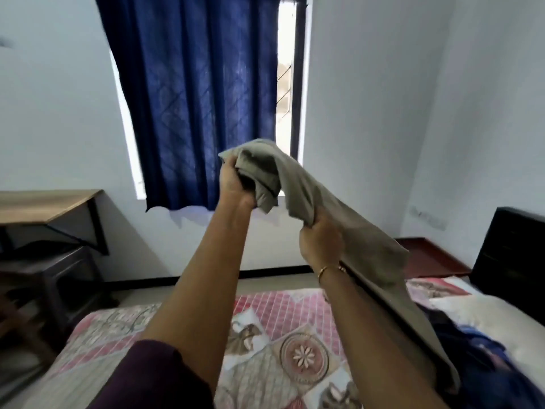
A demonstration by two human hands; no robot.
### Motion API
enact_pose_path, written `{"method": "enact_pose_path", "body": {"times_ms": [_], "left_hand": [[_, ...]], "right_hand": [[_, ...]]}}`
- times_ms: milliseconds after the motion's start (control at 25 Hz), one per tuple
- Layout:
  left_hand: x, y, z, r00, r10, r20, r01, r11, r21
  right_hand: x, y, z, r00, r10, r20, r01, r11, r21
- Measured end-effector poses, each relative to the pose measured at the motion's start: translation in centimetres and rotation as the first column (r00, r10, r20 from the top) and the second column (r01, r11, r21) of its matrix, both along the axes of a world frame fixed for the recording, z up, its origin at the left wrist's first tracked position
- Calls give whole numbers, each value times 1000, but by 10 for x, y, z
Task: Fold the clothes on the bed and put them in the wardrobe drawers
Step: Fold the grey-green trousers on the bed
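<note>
A grey-green garment (365, 237) hangs in the air above the bed (259, 343), stretched from upper left down to the lower right. My left hand (234, 184) grips its bunched top end, raised in front of the blue curtain. Lower and to the right, my right hand (320, 239), with a thin gold bangle on the wrist, grips the cloth partway along; the rest drapes over my right forearm. A heap of dark blue clothes (477, 355) lies on the bed at the lower right. The wardrobe is out of view.
The bed wears a pink and beige patterned quilt. A wooden desk (44, 205) with a dark stool (59, 278) under it stands at the left. A blue curtain (194, 98) covers the window ahead. A black headboard (513, 255) rises at the right.
</note>
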State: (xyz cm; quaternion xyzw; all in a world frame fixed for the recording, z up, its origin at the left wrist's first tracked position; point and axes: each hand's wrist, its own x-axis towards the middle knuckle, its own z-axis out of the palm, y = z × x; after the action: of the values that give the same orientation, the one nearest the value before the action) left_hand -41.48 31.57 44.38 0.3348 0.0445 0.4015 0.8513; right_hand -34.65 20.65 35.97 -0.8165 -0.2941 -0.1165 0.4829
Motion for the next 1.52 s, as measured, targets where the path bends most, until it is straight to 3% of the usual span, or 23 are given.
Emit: {"method": "enact_pose_path", "body": {"times_ms": [80,200,280,360,400,520,560,680,760,960,1080,1160,1240,1320,1400,1440,1520], "left_hand": [[-59,37,-70,984,71,-165,-81,995,-57],[-143,93,-194,869,144,-473,-227,966,-124],[-199,124,-284,681,157,-716,-331,937,-110],[-244,141,-361,469,121,-875,-355,933,-62],[-262,148,-396,407,109,-907,-354,934,-46],[-295,161,-453,313,137,-940,-346,938,22],[-302,169,-456,288,176,-941,-337,939,72],[-324,193,-444,200,321,-926,-306,918,252],[-348,218,-456,156,362,-919,-282,908,310],[-399,232,-551,-63,300,-952,-187,933,307],[-420,222,-594,-199,389,-899,-147,895,420],[-431,218,-609,-331,462,-823,-12,870,493],[-438,209,-614,-443,447,-777,131,890,438],[-439,197,-617,-495,322,-807,183,947,265],[-441,186,-622,-479,327,-815,279,937,211],[-443,185,-624,-415,377,-828,309,914,261],[-450,181,-619,-198,511,-837,248,852,461]], "right_hand": [[-57,31,-69,993,88,-84,-103,977,-188],[-133,68,-181,937,200,-286,-309,857,-413],[-177,88,-266,860,307,-407,-499,672,-547],[-209,98,-345,753,407,-517,-657,499,-565],[-223,102,-380,695,433,-574,-719,427,-549],[-251,110,-437,580,525,-622,-810,288,-512],[-257,113,-443,577,575,-580,-804,275,-527],[-272,123,-447,656,661,-364,-717,395,-574],[-287,134,-455,663,625,-412,-691,299,-658],[-329,151,-515,705,559,-436,-627,204,-752],[-354,155,-539,710,582,-396,-593,190,-783],[-370,157,-546,728,619,-295,-541,254,-802],[-381,165,-543,759,594,-267,-522,311,-794],[-393,178,-537,792,550,-266,-495,324,-806],[-403,186,-537,805,507,-308,-511,328,-795],[-407,189,-537,810,515,-281,-500,356,-789],[-415,190,-538,809,560,-180,-464,420,-780]]}}
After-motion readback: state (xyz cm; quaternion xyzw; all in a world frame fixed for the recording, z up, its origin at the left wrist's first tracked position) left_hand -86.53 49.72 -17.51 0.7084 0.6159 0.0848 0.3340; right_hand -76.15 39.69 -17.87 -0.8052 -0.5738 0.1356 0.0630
